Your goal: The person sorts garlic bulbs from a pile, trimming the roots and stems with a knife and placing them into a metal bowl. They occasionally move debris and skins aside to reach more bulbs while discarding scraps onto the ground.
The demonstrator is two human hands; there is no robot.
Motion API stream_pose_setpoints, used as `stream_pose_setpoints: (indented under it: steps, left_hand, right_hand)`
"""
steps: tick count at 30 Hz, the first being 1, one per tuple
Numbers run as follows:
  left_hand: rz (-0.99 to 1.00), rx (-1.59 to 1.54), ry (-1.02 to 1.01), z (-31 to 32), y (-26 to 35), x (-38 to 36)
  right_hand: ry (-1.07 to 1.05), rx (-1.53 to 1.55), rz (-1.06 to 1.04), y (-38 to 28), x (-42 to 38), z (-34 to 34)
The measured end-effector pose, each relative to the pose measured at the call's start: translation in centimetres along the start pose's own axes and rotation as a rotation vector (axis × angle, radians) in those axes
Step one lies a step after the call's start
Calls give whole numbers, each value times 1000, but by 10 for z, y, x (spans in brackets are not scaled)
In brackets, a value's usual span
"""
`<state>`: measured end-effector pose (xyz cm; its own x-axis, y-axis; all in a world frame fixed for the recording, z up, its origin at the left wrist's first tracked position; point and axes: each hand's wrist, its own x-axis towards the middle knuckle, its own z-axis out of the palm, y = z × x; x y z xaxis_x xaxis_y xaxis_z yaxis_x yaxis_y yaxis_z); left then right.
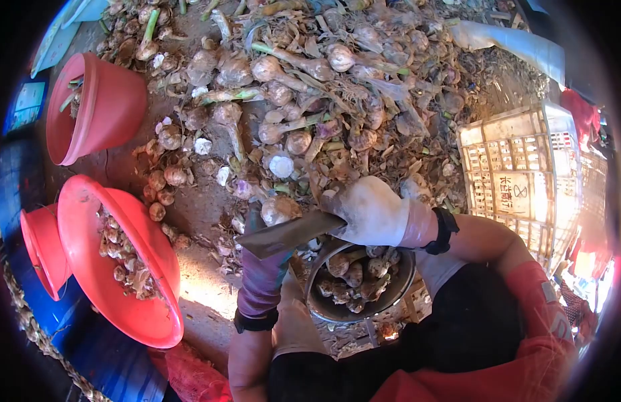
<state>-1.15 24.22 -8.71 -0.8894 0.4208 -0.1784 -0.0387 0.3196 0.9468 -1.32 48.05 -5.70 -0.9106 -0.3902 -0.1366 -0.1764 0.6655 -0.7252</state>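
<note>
My right hand (372, 212), in a white glove, is closed around the handle of a broad-bladed knife (290, 234). Its blade points left and passes over my left hand (262, 275), which wears a purple and green glove. At the fingers of that hand is a garlic bulb (281, 210), close to the blade's upper edge; the blade hides part of the grip. Below the knife, between my knees, stands a round metal pot (315, 295) holding trimmed garlic bulbs (354, 275).
Whole garlic with stalks lies in a large pile (310, 100) ahead. On the left are a red bucket (113, 110) and a tilted pink basin (139, 234) with garlic scraps in it. A plastic crate (504, 174) stands on the right.
</note>
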Motion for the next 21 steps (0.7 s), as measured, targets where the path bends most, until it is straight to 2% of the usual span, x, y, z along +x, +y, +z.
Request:
stream_pose_setpoints:
  steps: [2, 3, 5, 6, 8, 9, 10, 12, 13, 14, 16, 17, 18, 20, 21]
  left_hand:
    - [-404, -151, -120, 1, 4, -3]
    - [-401, -149, -119, 2, 10, -4]
    - [-604, -630, -74, 8, 31, -2]
    - [-601, -629, -74, 10, 39, 0]
    - [-252, -371, -29, 14, 53, 3]
    - [-378, -1120, 34, 18, 55, -9]
    - [-180, -246, -123, 8, 56, -12]
    - [-117, -308, -97, 2, 35, -7]
    - [-215, -296, -65, -1, 21, -1]
    - [-70, -500, -23, -4, 13, 2]
    - [-73, -903, 131, -3, 7, 12]
    - [-62, -1119, 118, -5, 10, 24]
    - [-60, -1120, 121, -6, 5, 27]
    - [-355, -1082, 288, -8, 1, 32]
    - [-403, -1071, 260, -11, 13, 31]
  right_hand:
    - [29, -36, 11, 3, -1, 4]
    - [31, -37, 8, 5, -1, 5]
    - [-14, -53, 36, 11, 0, 6]
    - [-12, -55, 35, 15, 1, 6]
    - [-118, -138, 215, 22, 2, 2]
    - [-109, -87, 385, 32, 3, -5]
    - [-103, -38, 555, 39, 3, -12]
    - [83, 85, 449, 35, -4, -8]
    - [67, 131, 408, 32, -4, -6]
    - [41, 184, 365, 27, -2, -1]
    - [-16, 203, 356, 4, -1, -5]
    - [-87, 256, 287, -4, -4, -1]
    - [-159, 309, 218, -11, -7, 3]
    - [-188, 267, 202, -22, -10, 9]
    - [-213, 226, 190, -24, -10, 11]
